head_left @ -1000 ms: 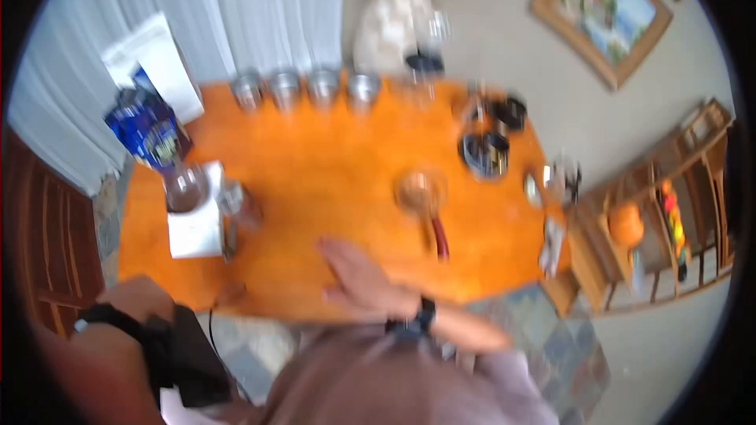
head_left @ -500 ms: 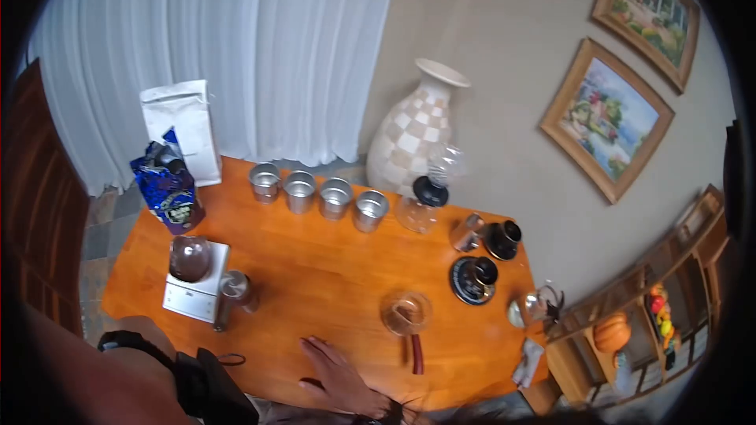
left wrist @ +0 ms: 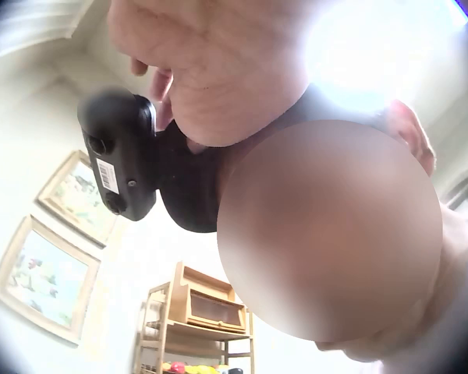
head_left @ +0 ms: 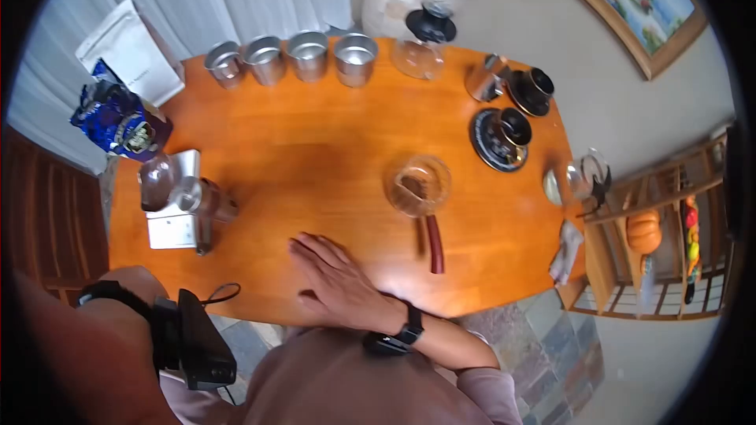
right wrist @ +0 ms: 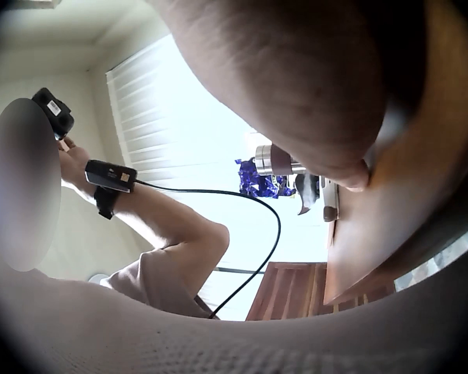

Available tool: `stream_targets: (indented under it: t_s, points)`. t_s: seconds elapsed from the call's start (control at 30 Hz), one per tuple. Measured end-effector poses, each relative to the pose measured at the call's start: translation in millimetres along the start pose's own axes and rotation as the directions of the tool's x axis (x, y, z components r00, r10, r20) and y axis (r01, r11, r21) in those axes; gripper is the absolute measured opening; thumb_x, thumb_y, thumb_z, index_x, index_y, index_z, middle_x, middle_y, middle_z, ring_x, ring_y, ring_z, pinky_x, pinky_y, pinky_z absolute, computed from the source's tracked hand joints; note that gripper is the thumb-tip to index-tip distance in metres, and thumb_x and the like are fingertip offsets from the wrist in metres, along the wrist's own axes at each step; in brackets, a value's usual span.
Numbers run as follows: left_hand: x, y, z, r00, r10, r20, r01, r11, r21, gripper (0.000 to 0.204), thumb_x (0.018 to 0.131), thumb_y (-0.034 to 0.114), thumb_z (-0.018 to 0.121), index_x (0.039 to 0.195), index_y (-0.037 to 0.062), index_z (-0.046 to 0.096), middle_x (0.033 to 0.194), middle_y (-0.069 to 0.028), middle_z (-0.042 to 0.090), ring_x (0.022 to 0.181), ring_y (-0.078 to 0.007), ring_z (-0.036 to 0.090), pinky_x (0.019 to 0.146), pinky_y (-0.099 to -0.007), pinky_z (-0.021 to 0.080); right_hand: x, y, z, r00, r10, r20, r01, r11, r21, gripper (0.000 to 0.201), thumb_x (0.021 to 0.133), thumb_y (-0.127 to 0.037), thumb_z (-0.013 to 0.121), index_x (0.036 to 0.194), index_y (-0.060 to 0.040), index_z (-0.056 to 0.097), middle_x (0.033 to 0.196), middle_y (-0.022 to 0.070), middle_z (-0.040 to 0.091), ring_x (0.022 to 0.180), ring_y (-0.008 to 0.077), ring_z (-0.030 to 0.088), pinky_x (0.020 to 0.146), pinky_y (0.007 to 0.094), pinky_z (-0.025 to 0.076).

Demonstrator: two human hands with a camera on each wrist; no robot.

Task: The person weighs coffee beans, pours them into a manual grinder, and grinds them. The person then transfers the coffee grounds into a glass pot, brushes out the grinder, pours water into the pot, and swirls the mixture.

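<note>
My right hand [head_left: 339, 283] rests palm down on the wooden table [head_left: 315, 165], fingers straight and holding nothing. Ahead of it to the right is a clear round glass dish [head_left: 421, 187] with a dark red handle [head_left: 435, 245] pointing toward me. My left hand [left wrist: 218, 62] is raised beside the head, its fingers close to a small black camera [left wrist: 118, 156] worn there; I cannot tell whether they grip it. In the head view the left forearm, with its strap and black wrist camera [head_left: 206, 342], shows at lower left.
At left stand a white scale [head_left: 172, 230], a manual coffee grinder [head_left: 214, 201], a blue bag [head_left: 118, 122] and a white bag [head_left: 134, 51]. Several metal cups [head_left: 307, 57] line the back. A dripper [head_left: 431, 25], black cups [head_left: 513, 126] and a grey cloth [head_left: 565, 253] are rightward.
The head view swings up toward the wall, then back down over the table. My right hand stays at the table's near edge, and the left arm stays raised.
</note>
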State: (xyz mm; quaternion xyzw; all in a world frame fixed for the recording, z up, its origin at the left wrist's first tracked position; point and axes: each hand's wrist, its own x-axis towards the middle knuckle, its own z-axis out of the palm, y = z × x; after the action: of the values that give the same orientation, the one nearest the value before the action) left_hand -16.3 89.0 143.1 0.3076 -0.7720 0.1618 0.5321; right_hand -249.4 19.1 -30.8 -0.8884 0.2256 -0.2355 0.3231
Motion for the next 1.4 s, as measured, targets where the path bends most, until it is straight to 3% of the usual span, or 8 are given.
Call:
stream_targets:
  t_s: [0.2,0.33,0.5,0.6,0.73,0.87,1.17,1.4]
  points:
    - [-72,-2,-5,0.988,-0.09,-0.127,0.073,0.988,-0.133,0.053,0.085,0.035,0.074,0.122,0.0017,0.057,0.125,-0.0257,0.055,0.111,-0.0354,0.057,0.089,-0.0442,0.05,-2,1,2,0.998,0.005,-0.066,-0.002,0.999,0.055,0.068,0.088,-0.02,0.07,0.143,0.0078,0.041,0.148,0.0228,0.046,0.144,0.0371,0.036,0.119,0.0471,0.03]
    - [35,22,108,0.988,-0.145,-0.045,0.138,0.982,-0.13,0.051,0.086,0.034,0.073,0.121,0.0017,0.057,0.125,-0.0262,0.055,0.112,-0.0357,0.057,0.089,-0.044,0.05,-19,-29,-47,0.991,0.083,0.107,-0.112,0.949,0.294,0.06,0.094,-0.022,0.067,0.144,0.0036,0.043,0.147,0.0216,0.047,0.142,0.0363,0.04,0.113,0.0454,0.039]
    - [31,3,122,0.971,-0.163,0.174,0.207,0.938,-0.278,0.051,0.088,0.032,0.072,0.125,-0.0001,0.056,0.132,-0.0263,0.049,0.119,-0.037,0.051,0.096,-0.0466,0.047,-80,-26,-134,0.882,-0.022,-0.47,0.024,1.0,-0.001,0.036,0.088,-0.014,0.073,0.118,0.0045,0.064,0.115,0.0201,0.071,0.107,0.0377,0.069,0.092,0.0474,0.055]
    - [-28,19,166,0.55,-0.612,0.569,0.825,0.292,-0.483,0.04,0.094,0.02,0.07,0.124,-0.0019,0.056,0.121,-0.0168,0.057,0.114,-0.0249,0.056,0.096,-0.0363,0.046,-129,-6,-173,0.398,0.199,-0.895,-0.227,0.967,0.114,0.034,0.094,-0.009,0.068,0.124,0.0049,0.06,0.115,0.0175,0.069,0.099,0.0234,0.068,0.089,0.0385,0.055]
    - [-70,16,189,0.143,-0.423,0.895,0.917,-0.283,-0.28,0.028,0.103,0.016,0.058,0.124,-0.0011,0.056,0.116,-0.0123,0.063,0.109,-0.0214,0.062,0.095,-0.0339,0.049,-173,58,-249,-0.132,0.125,-0.983,-0.287,0.945,0.159,0.041,0.1,-0.016,0.065,0.134,0.0033,0.053,0.126,0.0146,0.064,0.112,0.019,0.061,0.093,0.0314,0.052]
    - [-74,14,218,-0.036,-0.112,0.993,0.805,-0.591,-0.037,0.03,0.106,0.023,0.052,0.127,0.0019,0.056,0.118,-0.0142,0.065,0.112,-0.0287,0.064,0.098,-0.0424,0.052,-221,134,-293,-0.254,0.267,-0.93,-0.364,0.864,0.347,0.046,0.104,-0.036,0.058,0.126,0.0036,0.059,0.11,0.0095,0.064,0.099,0.0153,0.057,0.088,0.0286,0.046]
    - [-94,7,275,0.243,0.146,0.959,0.632,-0.774,-0.043,0.034,0.106,0.026,0.056,0.13,0.003,0.055,0.115,-0.0151,0.066,0.113,-0.0292,0.065,0.099,-0.0455,0.052,-185,151,-280,-0.229,0.417,-0.88,-0.438,0.763,0.475,0.053,0.103,-0.051,0.052,0.098,0.0007,0.063,0.064,-0.0015,0.048,0.055,0.0094,0.045,0.052,0.0281,0.038]
    - [-103,1,271,0.249,0.148,0.957,0.647,-0.761,-0.051,0.027,0.106,0.025,0.056,0.12,0.0018,0.06,0.097,-0.0102,0.066,0.1,-0.0259,0.067,0.094,-0.0427,0.053,-175,128,-253,-0.163,0.475,-0.865,-0.292,0.814,0.502,0.044,0.105,-0.046,0.052,0.091,-0.0058,0.062,0.058,-0.0056,0.043,0.046,0.0042,0.037,0.042,0.0241,0.028]
